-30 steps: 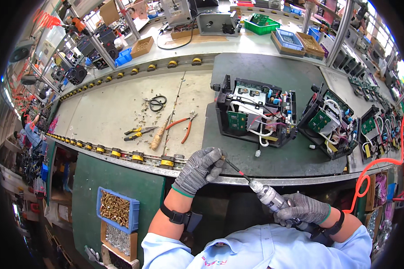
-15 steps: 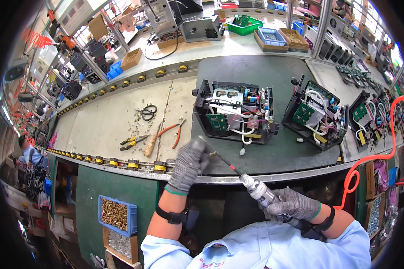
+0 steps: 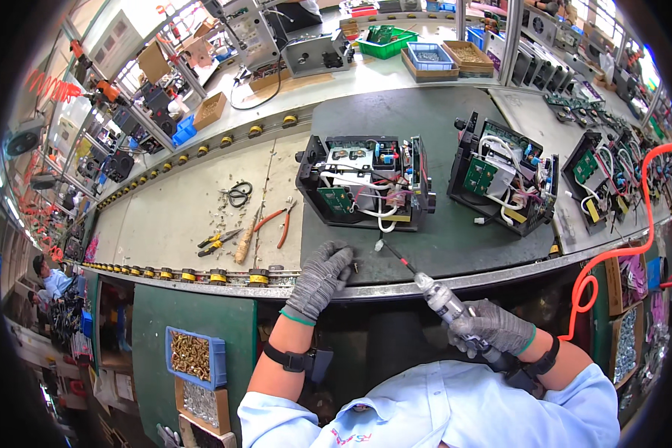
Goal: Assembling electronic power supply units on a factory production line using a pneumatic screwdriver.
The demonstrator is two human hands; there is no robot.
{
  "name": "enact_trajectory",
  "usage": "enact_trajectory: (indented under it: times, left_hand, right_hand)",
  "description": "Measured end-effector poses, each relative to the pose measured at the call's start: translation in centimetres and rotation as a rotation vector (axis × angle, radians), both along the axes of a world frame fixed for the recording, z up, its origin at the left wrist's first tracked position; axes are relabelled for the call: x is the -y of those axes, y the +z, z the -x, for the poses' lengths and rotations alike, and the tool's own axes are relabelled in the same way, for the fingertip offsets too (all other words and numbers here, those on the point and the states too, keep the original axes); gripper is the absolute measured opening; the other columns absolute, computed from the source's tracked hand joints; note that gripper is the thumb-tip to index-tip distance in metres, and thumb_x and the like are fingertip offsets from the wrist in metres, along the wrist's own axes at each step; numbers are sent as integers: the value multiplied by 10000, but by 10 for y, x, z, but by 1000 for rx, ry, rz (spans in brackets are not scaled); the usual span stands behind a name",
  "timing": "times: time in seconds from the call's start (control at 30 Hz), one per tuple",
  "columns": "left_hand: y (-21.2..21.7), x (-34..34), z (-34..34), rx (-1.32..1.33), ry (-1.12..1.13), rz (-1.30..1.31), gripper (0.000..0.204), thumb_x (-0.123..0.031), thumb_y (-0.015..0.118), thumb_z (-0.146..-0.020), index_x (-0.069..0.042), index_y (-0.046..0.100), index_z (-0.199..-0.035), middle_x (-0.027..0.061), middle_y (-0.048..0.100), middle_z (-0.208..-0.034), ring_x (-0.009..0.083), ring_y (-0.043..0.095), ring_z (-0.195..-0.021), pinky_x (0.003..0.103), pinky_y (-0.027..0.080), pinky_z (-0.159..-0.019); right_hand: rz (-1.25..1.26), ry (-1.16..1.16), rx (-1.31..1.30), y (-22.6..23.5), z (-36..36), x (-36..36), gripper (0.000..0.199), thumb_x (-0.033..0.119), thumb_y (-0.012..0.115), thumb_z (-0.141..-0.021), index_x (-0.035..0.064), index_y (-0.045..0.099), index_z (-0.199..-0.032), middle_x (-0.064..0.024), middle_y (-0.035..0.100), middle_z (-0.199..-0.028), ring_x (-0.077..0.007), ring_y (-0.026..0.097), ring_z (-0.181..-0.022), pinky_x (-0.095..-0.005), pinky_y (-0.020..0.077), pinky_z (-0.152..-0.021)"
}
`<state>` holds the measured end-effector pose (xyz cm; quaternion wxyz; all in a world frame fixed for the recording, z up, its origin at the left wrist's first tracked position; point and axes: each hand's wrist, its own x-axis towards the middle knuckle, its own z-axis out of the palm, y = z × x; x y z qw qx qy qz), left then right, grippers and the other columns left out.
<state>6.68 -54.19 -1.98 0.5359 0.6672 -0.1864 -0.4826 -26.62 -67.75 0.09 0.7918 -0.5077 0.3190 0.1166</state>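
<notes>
My right hand (image 3: pixel 494 328), in a grey knitted glove, is wrapped round a silver power screwdriver (image 3: pixel 443 302). The long dark bit, banded in red, points up and left and ends near a white plug (image 3: pixel 379 245) hanging from the closest unit. My left hand (image 3: pixel 321 280), also gloved, is closed at the mat's front edge; its fingertips hide whatever they may hold. Beside them shows a small brass screw (image 3: pixel 355 266); whether they touch it is unclear. Just beyond stands an open black electronic unit (image 3: pixel 362 183) with a green board, white cables and metal heat sinks.
A second open unit (image 3: pixel 504 183) stands to the right, more beyond it. Left lie red-handled pliers (image 3: pixel 282 228), yellow-handled pliers (image 3: pixel 218 242), a wooden handle (image 3: pixel 243 245), black scissors (image 3: pixel 239 194) and loose screws. A blue screw bin (image 3: pixel 220 362) sits lower left; an orange hose (image 3: pixel 647 216) loops right.
My left hand has come away from the bit tip and moved down slightly. The screwdriver has swung a little; its bit now reaches farther up the mat. The whole view has shifted slightly.
</notes>
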Motion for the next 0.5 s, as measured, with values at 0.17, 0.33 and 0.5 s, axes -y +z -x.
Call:
enact_trajectory:
  times: [0.17, 0.33, 0.5]
  left_hand:
    - [-2, -12, -4, 669, -185, -14, 282, -249, 741, -933, -8, 697, -1072, 68, 696, -864, 167, 657, -793, 322, 547, -746]
    - [-9, 3, 10, 1015, -377, -158, 268, -236, 762, -886, -29, 718, -1051, 171, 722, -922, 280, 710, -862, 382, 560, -792]
    - [-20, 18, 11, 1238, -396, -157, 200, -243, 664, -927, -47, 692, -949, 148, 677, -790, 270, 678, -749, 374, 544, -706]
  right_hand:
    - [-7, -85, 25, -4, 21, -2, 492, 469, 801, -821, 42, 654, -1017, -61, 684, -823, -108, 649, -629, -249, 554, -574]
    - [-62, -47, 61, -8, 23, -10, 497, 447, 819, -806, 34, 646, -1024, -69, 676, -844, -120, 643, -641, -261, 540, -573]
    - [-34, -24, 92, -2, 16, -12, 493, 431, 817, -806, 26, 636, -1023, -60, 662, -837, -113, 633, -635, -259, 536, -567]
